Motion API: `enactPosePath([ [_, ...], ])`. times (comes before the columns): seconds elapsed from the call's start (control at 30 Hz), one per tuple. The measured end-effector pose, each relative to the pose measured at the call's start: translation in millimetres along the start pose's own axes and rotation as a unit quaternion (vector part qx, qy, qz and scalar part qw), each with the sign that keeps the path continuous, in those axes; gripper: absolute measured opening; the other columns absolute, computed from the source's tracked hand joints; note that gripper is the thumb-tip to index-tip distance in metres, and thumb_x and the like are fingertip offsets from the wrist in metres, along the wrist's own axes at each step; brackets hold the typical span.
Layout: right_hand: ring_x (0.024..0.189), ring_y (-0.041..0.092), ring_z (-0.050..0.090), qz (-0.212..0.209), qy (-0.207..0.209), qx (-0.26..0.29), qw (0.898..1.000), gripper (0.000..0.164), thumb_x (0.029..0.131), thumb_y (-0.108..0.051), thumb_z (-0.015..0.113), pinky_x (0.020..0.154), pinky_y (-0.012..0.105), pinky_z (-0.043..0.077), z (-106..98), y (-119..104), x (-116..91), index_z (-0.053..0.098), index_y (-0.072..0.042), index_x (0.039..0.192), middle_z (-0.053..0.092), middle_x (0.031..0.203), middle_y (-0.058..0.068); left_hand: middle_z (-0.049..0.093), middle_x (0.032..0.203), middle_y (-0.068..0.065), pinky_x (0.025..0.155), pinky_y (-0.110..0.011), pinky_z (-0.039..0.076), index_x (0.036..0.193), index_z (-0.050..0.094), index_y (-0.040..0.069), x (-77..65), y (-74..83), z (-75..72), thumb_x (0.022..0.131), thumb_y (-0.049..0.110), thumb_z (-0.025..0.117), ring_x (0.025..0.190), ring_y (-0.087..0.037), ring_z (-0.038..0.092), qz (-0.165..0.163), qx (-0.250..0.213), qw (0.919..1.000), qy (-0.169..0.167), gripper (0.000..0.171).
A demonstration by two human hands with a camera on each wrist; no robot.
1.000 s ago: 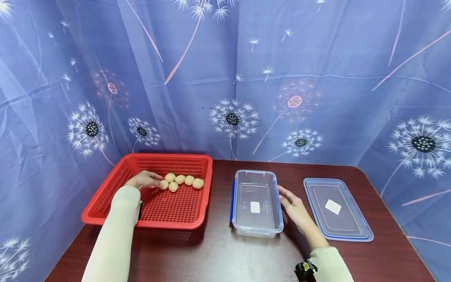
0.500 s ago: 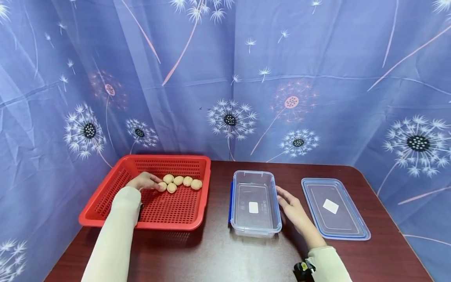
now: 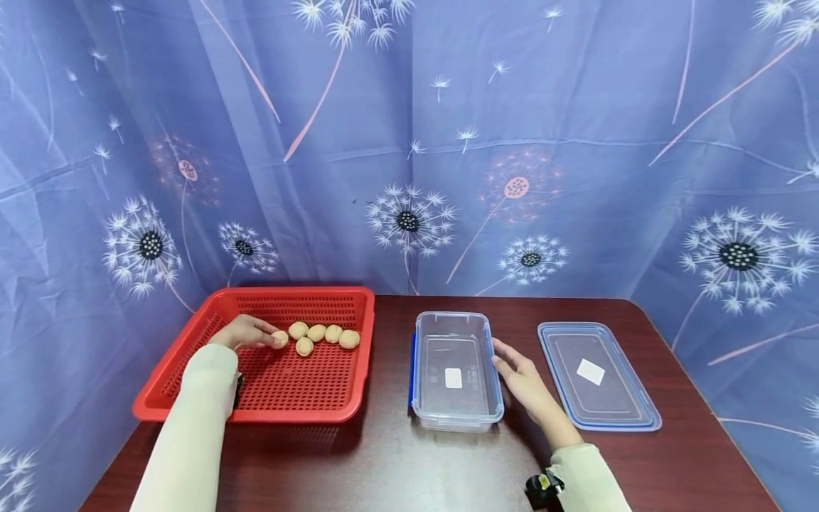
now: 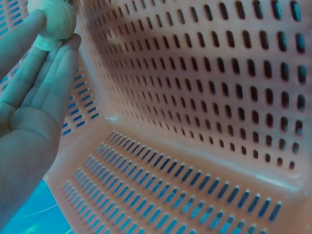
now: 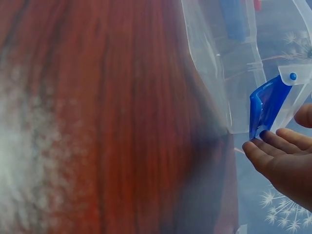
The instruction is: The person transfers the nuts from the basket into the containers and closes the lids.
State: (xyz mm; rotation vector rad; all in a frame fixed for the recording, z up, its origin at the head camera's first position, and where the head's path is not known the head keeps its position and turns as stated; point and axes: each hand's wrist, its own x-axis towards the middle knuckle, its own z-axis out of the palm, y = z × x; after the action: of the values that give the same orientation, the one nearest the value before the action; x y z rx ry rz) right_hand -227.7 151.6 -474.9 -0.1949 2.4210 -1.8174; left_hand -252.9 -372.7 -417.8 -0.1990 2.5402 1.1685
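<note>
My left hand (image 3: 243, 332) reaches into a red plastic basket (image 3: 301, 416) and pinches a tan walnut (image 3: 279, 339) between thumb and fingers. The left wrist view shows that walnut (image 4: 59, 22) at the fingertips, with a second tan piece partly behind it. Several more walnuts (image 3: 316, 333) lie loosely grouped just right of the hand on the basket's slotted floor. My right hand (image 3: 525, 377) is at the right side of a clear plastic container (image 3: 435, 398), fingers extended. In the right wrist view, its fingertips are right at the container's blue clip (image 5: 265, 109).
A clear lid (image 3: 598, 398) with a blue seal and a white label lies flat to the right of the container. Another blue clip (image 3: 411, 373) hangs along the container's left side. A blue dandelion-print curtain (image 3: 409, 142) surrounds the brown table (image 3: 358, 469).
My left fingers have taken hold of the walnut and drawn it slightly left, away from the others. The right hand stays beside the container. The head view has turned slightly right.
</note>
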Motion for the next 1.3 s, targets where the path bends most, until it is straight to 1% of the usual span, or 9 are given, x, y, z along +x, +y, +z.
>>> enactPosePath([
  [0.27, 0.126, 0.029, 0.048, -0.001, 0.012, -0.002, 1.0, 0.044, 0.101, -0.011, 0.049, 0.107, 0.041, 0.033, 1.0, 2.8, -0.5, 0.043, 0.0, 0.143, 0.05, 0.139, 0.021, 0.07, 0.104, -0.013, 0.094, -0.048, 0.048, 0.121, 0.055, -0.018, -5.1, 4.4, -3.3, 0.082, 0.012, 0.076, 0.088, -0.014, 0.065, -0.001, -0.041, 0.9991, 0.008, 0.053],
  [0.33, 0.126, 0.029, 0.047, -0.003, 0.013, 0.001, 1.0, 0.044, 0.101, -0.012, 0.049, 0.107, 0.041, 0.033, 1.1, 2.9, -0.5, 0.043, 0.0, 0.143, 0.05, 0.139, 0.021, 0.07, 0.102, -0.011, 0.095, -0.05, 0.047, 0.121, 0.054, -0.019, -7.6, 5.9, -3.8, 0.083, 0.013, 0.075, 0.087, -0.014, 0.065, 0.005, -0.043, 0.9991, 0.005, 0.054],
  [0.5, 0.127, 0.031, 0.047, -0.011, 0.013, 0.006, 1.0, 0.044, 0.101, -0.012, 0.048, 0.108, 0.043, 0.032, 2.5, 1.0, -1.8, 0.042, 0.001, 0.143, 0.048, 0.14, 0.022, 0.069, 0.104, -0.015, 0.096, -0.051, 0.046, 0.121, 0.054, -0.019, -9.9, 8.4, -3.7, 0.084, 0.012, 0.074, 0.091, -0.018, 0.066, 0.013, -0.053, 0.9985, 0.007, 0.052],
  [0.63, 0.127, 0.032, 0.047, -0.014, 0.015, 0.005, 1.0, 0.044, 0.101, -0.011, 0.048, 0.108, 0.044, 0.032, 3.6, 0.1, -2.7, 0.042, 0.002, 0.143, 0.048, 0.14, 0.023, 0.065, 0.114, -0.022, 0.097, -0.051, 0.045, 0.121, 0.056, -0.017, -9.8, 10.8, -3.6, 0.085, 0.013, 0.074, 0.096, -0.023, 0.067, 0.01, -0.05, 0.9986, 0.012, 0.05],
  [0.7, 0.126, 0.032, 0.047, -0.014, 0.018, 0.005, 1.0, 0.044, 0.101, -0.01, 0.048, 0.108, 0.044, 0.033, 3.6, 0.1, -3.0, 0.042, 0.002, 0.143, 0.049, 0.139, 0.023, 0.066, 0.115, -0.022, 0.097, -0.052, 0.045, 0.121, 0.058, -0.015, -9.0, 12.1, -3.2, 0.084, 0.014, 0.074, 0.098, -0.025, 0.067, 0.007, -0.051, 0.9986, 0.012, 0.05],
  [0.8, 0.126, 0.033, 0.047, -0.014, 0.022, 0.008, 1.0, 0.043, 0.101, -0.009, 0.048, 0.108, 0.045, 0.032, 2.8, 0.9, -2.9, 0.042, 0.002, 0.142, 0.049, 0.139, 0.023, 0.069, 0.108, -0.016, 0.096, -0.052, 0.046, 0.121, 0.06, -0.012, -7.5, 15.7, -1.7, 0.084, 0.017, 0.075, 0.1, -0.028, 0.066, 0.009, -0.047, 0.9988, 0.013, 0.049],
  [0.93, 0.127, 0.034, 0.047, -0.015, 0.021, 0.009, 1.0, 0.043, 0.101, -0.008, 0.047, 0.109, 0.046, 0.032, 3.8, 1.0, -2.7, 0.042, 0.003, 0.142, 0.048, 0.139, 0.024, 0.071, 0.104, -0.015, 0.094, -0.049, 0.048, 0.123, 0.058, -0.012, -8.5, 21.2, -0.3, 0.086, 0.019, 0.074, 0.102, -0.03, 0.066, 0.032, -0.04, 0.9986, 0.01, 0.051],
  [1.1, 0.129, 0.034, 0.045, -0.013, 0.02, 0.013, 1.0, 0.043, 0.101, -0.008, 0.047, 0.11, 0.046, 0.031, 3.5, 1.0, -3.4, 0.041, 0.003, 0.143, 0.046, 0.141, 0.024, 0.068, 0.11, -0.017, 0.093, -0.046, 0.049, 0.124, 0.056, -0.014, -7.6, 31.4, 2.3, 0.088, 0.016, 0.071, 0.099, -0.027, 0.067, 0.068, -0.041, 0.9968, -0.001, 0.049],
  [1.3, 0.13, 0.033, 0.043, -0.014, 0.018, 0.011, 1.0, 0.044, 0.101, -0.01, 0.047, 0.111, 0.046, 0.03, 3.1, 0.9, -3.5, 0.041, 0.002, 0.143, 0.045, 0.142, 0.023, 0.067, 0.114, -0.016, 0.093, -0.045, 0.05, 0.122, 0.06, -0.01, -7.7, 44.1, 4.7, 0.087, 0.019, 0.072, 0.101, -0.03, 0.065, 0.083, -0.048, 0.9954, -0.003, 0.047],
])
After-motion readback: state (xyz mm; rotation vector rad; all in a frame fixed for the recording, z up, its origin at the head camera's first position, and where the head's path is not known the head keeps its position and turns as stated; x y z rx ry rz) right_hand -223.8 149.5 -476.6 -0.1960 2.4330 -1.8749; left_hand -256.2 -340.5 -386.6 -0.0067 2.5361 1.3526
